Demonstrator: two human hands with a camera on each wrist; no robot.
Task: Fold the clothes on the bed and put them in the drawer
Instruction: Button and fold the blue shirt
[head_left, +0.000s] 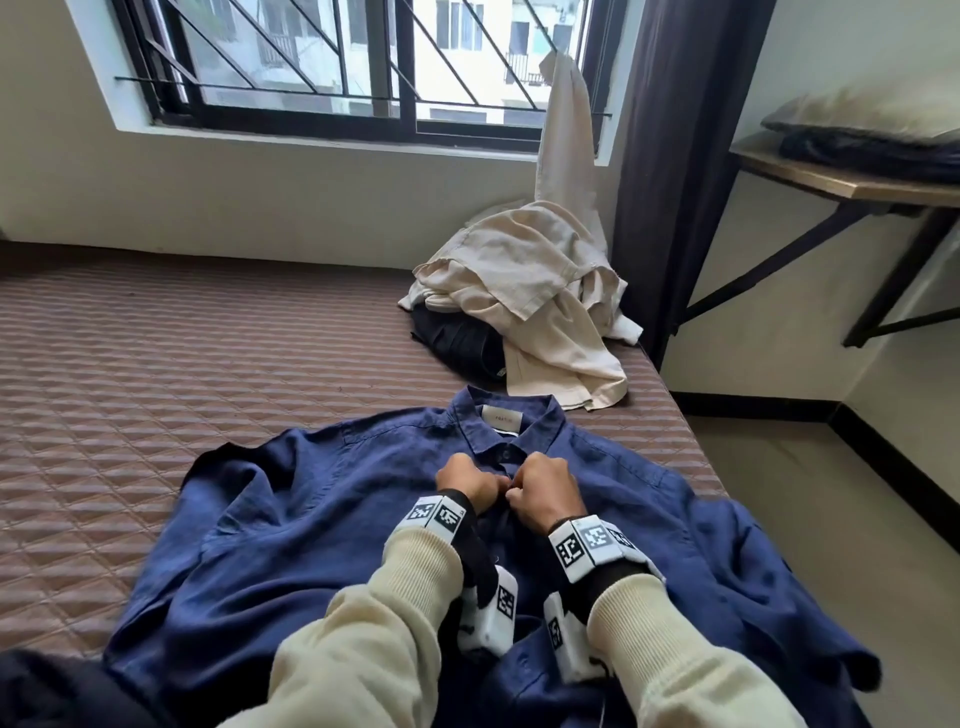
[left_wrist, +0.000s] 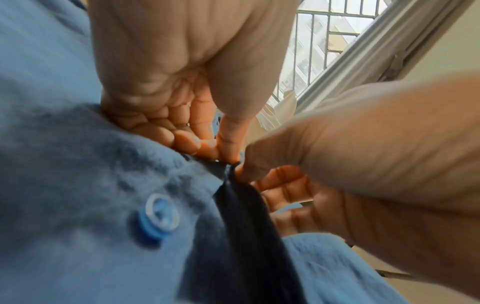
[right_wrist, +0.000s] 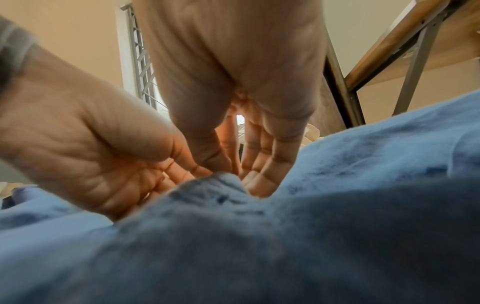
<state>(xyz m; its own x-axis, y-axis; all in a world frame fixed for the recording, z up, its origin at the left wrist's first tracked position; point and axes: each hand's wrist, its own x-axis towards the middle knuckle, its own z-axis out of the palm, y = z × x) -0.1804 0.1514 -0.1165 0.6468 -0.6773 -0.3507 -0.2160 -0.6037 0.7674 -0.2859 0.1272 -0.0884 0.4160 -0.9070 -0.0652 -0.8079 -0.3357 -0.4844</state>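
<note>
Blue shirt (head_left: 332, 525) is spread front-up on the bed (head_left: 156, 374), collar toward the window. Its placket below the collar is pinched by left hand (head_left: 467, 480) and right hand (head_left: 545, 491), fingertips meeting. Cream clothes pile (head_left: 530, 291) is heaped beyond.
</note>
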